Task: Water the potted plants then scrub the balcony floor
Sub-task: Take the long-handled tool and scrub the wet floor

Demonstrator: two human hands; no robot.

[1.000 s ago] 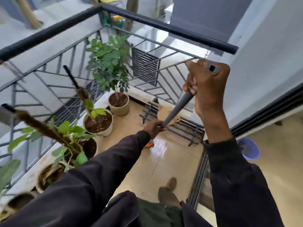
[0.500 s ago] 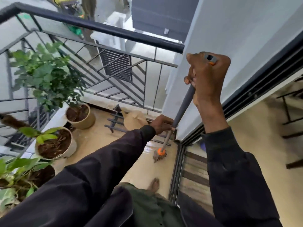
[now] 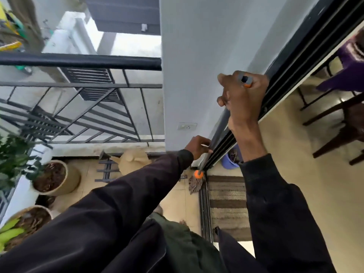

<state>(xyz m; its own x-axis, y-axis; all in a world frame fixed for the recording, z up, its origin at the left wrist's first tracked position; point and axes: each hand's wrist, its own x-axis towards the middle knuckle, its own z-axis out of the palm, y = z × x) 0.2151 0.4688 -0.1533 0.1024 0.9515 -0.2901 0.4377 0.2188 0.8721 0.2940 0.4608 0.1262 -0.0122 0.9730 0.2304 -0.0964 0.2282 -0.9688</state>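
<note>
Since a moment ago the mop head (image 3: 196, 184) has swept rightward across the balcony floor (image 3: 181, 203). It now lies just beside the sliding door track (image 3: 204, 209), near a striped mat (image 3: 228, 198). My right hand (image 3: 243, 97) is fisted around the top end of the mop handle (image 3: 219, 127), with the handle's orange-edged cap showing above my knuckles. My left hand (image 3: 198, 146) grips the handle lower down, fingers wrapped round it. The handle's long axis runs steeply from upper right down to lower left, pointing its stringy head at the floor. A potted plant (image 3: 57, 178) stands far left below the railing (image 3: 78, 61), well apart from the mop. A beige watering can (image 3: 134, 160) sits between them.
</note>
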